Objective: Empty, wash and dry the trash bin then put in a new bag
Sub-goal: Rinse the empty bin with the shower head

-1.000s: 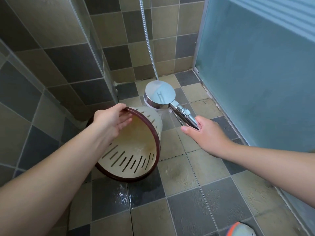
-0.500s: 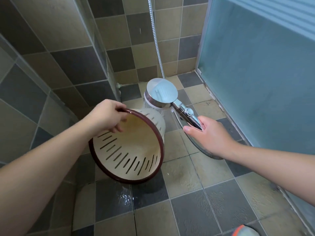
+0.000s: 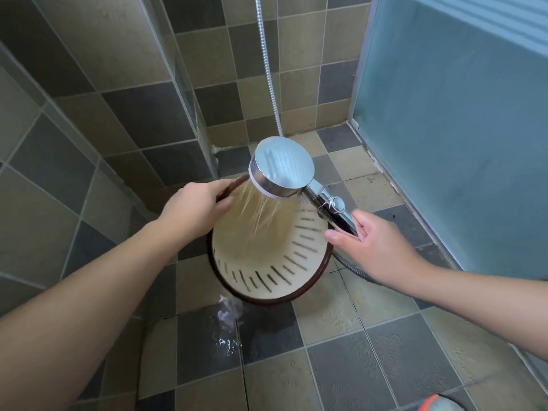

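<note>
A cream slotted trash bin (image 3: 267, 262) with a dark red rim is tilted over the shower floor, its mouth turned up toward me. My left hand (image 3: 194, 207) grips the rim at its upper left. My right hand (image 3: 367, 244) holds the handle of a chrome shower head (image 3: 281, 169) above the bin. Water jets stream from the head into the bin's inside. The bin's bottom is hidden behind the spray and the head.
Checked grey and tan tiles cover the floor (image 3: 341, 366) and walls. A frosted blue door (image 3: 459, 129) closes the right side. The metal hose (image 3: 268, 69) hangs down the back wall. Water runs onto the floor below the bin (image 3: 226, 321). A shoe tip (image 3: 439, 403) shows at bottom right.
The bin's mouth has turned from facing right to facing up. The shower head has moved over it and now sprays inside. Water spills onto the floor.
</note>
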